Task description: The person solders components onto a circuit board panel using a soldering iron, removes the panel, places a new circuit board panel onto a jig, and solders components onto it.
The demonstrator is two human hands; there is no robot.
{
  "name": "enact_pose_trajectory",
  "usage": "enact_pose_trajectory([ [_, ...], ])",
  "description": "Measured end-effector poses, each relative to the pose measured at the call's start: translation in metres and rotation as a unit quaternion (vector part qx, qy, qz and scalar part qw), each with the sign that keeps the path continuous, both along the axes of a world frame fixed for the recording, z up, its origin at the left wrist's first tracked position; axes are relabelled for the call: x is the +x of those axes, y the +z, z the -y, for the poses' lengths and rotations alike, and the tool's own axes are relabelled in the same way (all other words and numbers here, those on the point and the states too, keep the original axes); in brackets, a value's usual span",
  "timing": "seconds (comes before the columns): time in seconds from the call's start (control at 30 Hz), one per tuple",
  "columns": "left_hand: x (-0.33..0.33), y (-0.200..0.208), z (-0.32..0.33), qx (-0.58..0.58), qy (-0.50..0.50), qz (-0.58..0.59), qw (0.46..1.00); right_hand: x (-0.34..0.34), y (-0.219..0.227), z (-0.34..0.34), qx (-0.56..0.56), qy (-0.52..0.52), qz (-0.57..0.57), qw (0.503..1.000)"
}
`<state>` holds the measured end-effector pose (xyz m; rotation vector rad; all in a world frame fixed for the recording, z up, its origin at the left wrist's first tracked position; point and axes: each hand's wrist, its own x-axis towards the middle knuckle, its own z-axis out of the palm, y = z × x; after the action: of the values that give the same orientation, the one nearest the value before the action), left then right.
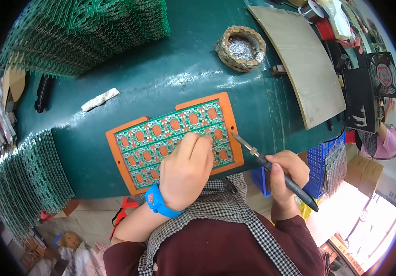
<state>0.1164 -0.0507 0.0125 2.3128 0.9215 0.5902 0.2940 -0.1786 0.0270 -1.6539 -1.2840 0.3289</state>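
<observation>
A green circuit board panel (pixel 155 154) with rows of round cut-outs lies in an orange fixture (pixel 230 138) on the table. My right hand (pixel 286 177) grips a soldering iron (pixel 267 163) by its dark handle. The iron's metal tip points at the fixture's right edge, close to the board. Over the middle of the board is my left hand (pixel 186 165), its fingers pinched together on a thin solder wire (pixel 217 146) that sticks out toward the right. The hand hides part of the lower rows. A blue band circles that wrist.
Tall stacks of green boards (pixel 101 37) stand at the far left, with another row of boards (pixel 30 165) at the near left. A crusty round pot (pixel 240 48) sits beyond the fixture. A whitish stick (pixel 100 100), a tilted wooden board (pixel 303 64), a wire spool (pixel 311 11) and a fan (pixel 384 76) surround the work.
</observation>
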Motion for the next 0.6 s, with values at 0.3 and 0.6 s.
enact_pose_trajectory([
  [0.3,0.001,-0.006,0.002,-0.014,0.011,0.032,0.999,0.001,-0.005,-0.006,0.008,0.01,0.016,1.0],
  [0.6,0.008,-0.006,0.001,-0.006,0.016,0.023,1.0,0.0,-0.009,-0.013,0.007,0.031,0.038,0.999],
])
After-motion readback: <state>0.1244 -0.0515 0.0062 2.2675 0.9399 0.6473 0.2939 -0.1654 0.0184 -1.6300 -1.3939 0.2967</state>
